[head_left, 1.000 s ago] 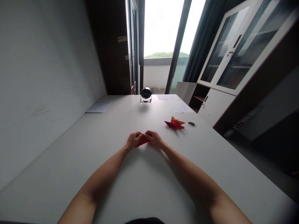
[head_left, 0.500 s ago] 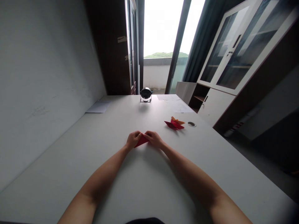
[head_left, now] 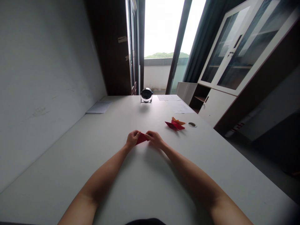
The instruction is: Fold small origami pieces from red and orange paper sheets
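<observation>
A small piece of folded red paper (head_left: pixel 142 138) is held between my two hands, just above the white table (head_left: pixel 145 175). My left hand (head_left: pixel 132 138) pinches its left end, thumb on top. At the right end, my right hand (head_left: pixel 153 138) has its fingers closed on the paper's edge. Parts of the paper are hidden under the fingers. To the right of my hands lie folded paper pieces, red (head_left: pixel 175 125) and orange (head_left: pixel 179 122), close together with pointed corners.
A round black and silver device (head_left: pixel 146 95) stands at the table's far end. White sheets lie at the far left (head_left: pixel 98 107) and far right (head_left: pixel 182 107). A round cable hole (head_left: pixel 192 124) sits near the right edge. A wall (head_left: pixel 47 93) borders the left side.
My left hand has shifted slightly left and up, so the hands are a little farther apart. More of the red paper shows between them, and its lower corner is raised.
</observation>
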{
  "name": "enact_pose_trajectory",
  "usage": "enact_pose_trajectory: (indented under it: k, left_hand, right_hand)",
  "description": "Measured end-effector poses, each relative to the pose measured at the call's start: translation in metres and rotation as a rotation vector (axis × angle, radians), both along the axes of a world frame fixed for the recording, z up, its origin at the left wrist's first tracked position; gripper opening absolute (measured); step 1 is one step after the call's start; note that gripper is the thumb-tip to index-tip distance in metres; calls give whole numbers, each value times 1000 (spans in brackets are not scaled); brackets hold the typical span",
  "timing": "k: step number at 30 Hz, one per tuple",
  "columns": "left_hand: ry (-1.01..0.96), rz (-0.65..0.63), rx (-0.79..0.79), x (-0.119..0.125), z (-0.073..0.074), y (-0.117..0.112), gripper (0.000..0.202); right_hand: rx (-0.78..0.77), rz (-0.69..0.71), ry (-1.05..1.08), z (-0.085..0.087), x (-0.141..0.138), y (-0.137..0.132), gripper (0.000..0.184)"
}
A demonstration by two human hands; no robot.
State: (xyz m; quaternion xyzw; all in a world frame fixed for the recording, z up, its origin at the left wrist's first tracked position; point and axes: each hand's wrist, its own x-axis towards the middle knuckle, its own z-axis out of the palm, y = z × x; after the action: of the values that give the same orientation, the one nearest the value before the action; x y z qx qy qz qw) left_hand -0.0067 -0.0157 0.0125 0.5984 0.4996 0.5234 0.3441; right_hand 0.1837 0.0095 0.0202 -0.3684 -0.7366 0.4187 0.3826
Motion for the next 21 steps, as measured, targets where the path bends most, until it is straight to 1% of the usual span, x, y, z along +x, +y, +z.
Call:
enact_pose_trajectory:
  k: [8,15,21]
  left_hand:
    - [-49,16,-7,0,-5,3,36]
    - [-31,73,13,-2,-9,6,37]
    - [-40,98,10,-3,-9,6,37]
  right_hand:
    - [-7,-17,18,-5,1,5,27]
    - [6,-37,24,-6,1,6,27]
    - [6,-50,54,-8,1,9,27]
